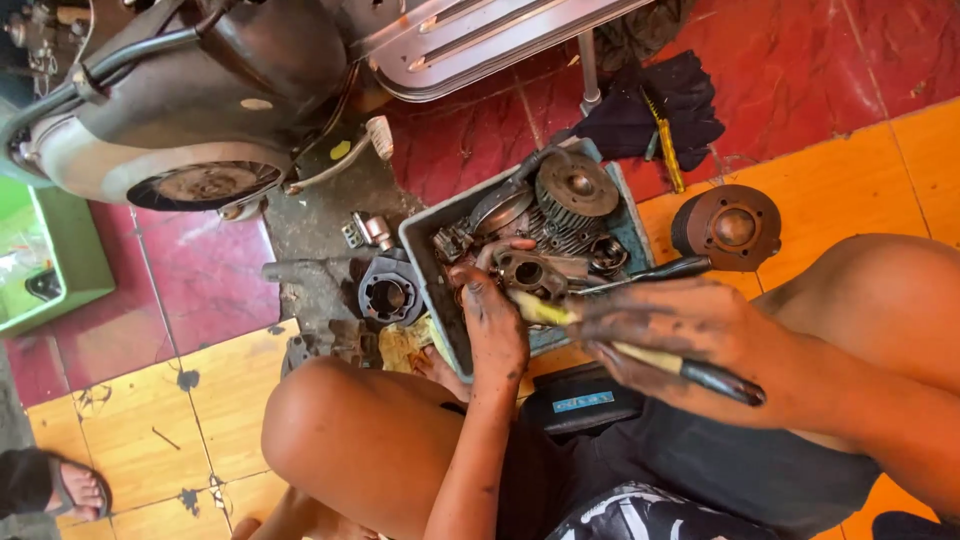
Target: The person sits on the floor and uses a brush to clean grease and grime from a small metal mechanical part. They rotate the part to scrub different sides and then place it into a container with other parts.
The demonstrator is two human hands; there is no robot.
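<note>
My left hand (492, 318), black with grease, reaches into a grey-blue tray (424, 262) and grips a small metal engine part (530, 272) at the tray's near side. My right hand (672, 328) holds a yellow-handled brush with a black end (716, 377) and also a dark-handled tool (655, 272) that points toward the part. The tray holds several greasy engine pieces, among them a finned round flywheel (575, 188).
A scooter's rear body and wheel (205, 183) stand at the upper left. A round cylinder part (386, 296) lies on the floor left of the tray, another round part (727, 227) to its right. A dark rag with a yellow screwdriver (662, 140) lies behind. Someone's sandalled foot (70, 487) is at lower left.
</note>
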